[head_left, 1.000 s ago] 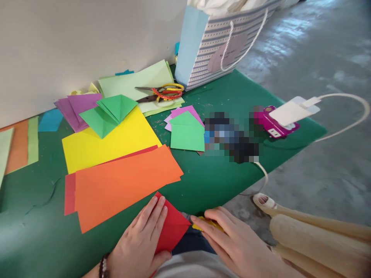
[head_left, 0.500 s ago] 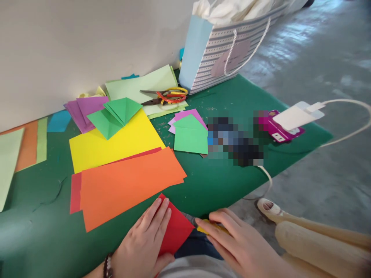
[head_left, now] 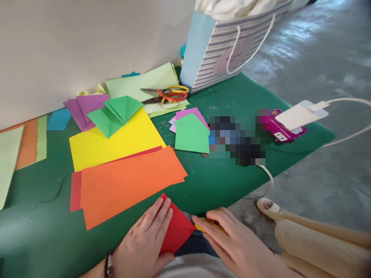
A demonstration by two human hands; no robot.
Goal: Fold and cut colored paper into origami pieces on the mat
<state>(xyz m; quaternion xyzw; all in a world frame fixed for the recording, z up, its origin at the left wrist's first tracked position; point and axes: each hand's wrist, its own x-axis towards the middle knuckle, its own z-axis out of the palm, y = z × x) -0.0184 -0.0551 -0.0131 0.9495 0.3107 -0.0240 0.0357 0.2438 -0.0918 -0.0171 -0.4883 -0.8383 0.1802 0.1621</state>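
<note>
A folded red paper lies at the near edge of the green mat. My left hand rests on it with fingers stretched flat, pressing it down; a dark bead bracelet shows at the wrist. My right hand lies just right of the red paper, fingers curled over a yellow-handled tool, only partly visible, whose tip points at the paper's right corner.
Large orange, red and yellow sheets lie ahead. Folded green, purple and small green papers, scissors, a striped gift bag, a magenta device with white cable, and beige-trousered legs at right on concrete floor.
The view shifted slightly. My hands stay almost in place on the red paper and the yellow tool.
</note>
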